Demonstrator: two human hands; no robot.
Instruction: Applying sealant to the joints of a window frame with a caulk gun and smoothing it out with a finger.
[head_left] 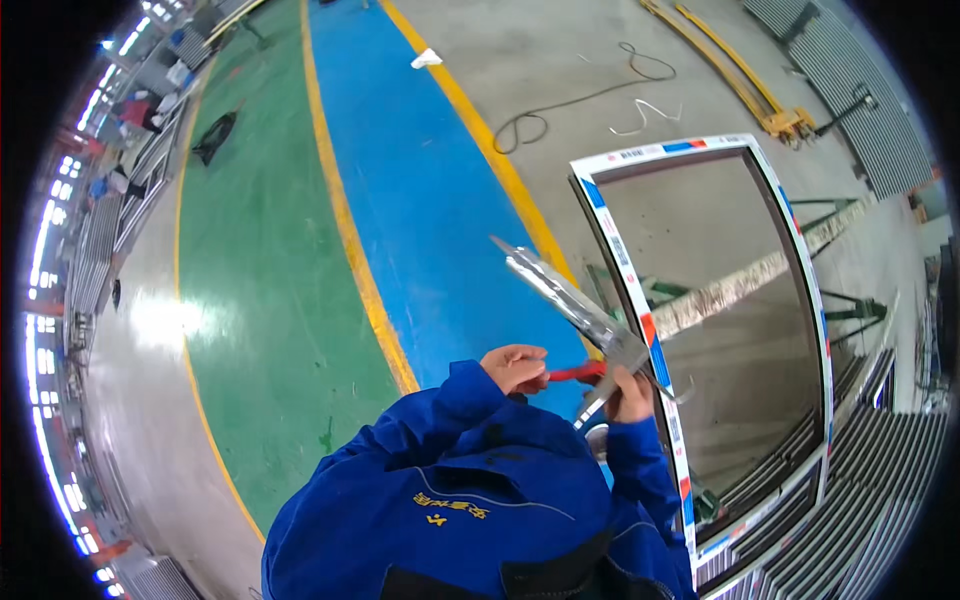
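My left hand is closed, its fingers pinching one end of a slim red object whose kind I cannot make out. My right hand grips a silver caulking gun near its handle, close to the red object's other end. The gun's barrel slants away to the upper left and narrows to a thin tip, while a bent metal hook shows at its rear. Just right of it stands a large window frame covered with white, blue and red protective tape. The gun's rear overlaps the frame's near side.
A beam with a mottled wrapping runs beneath the frame, beside green metal stands. Long grey profiles are stacked at the lower right. A yellow pallet jack, a dark cable and a blue walkway lie beyond.
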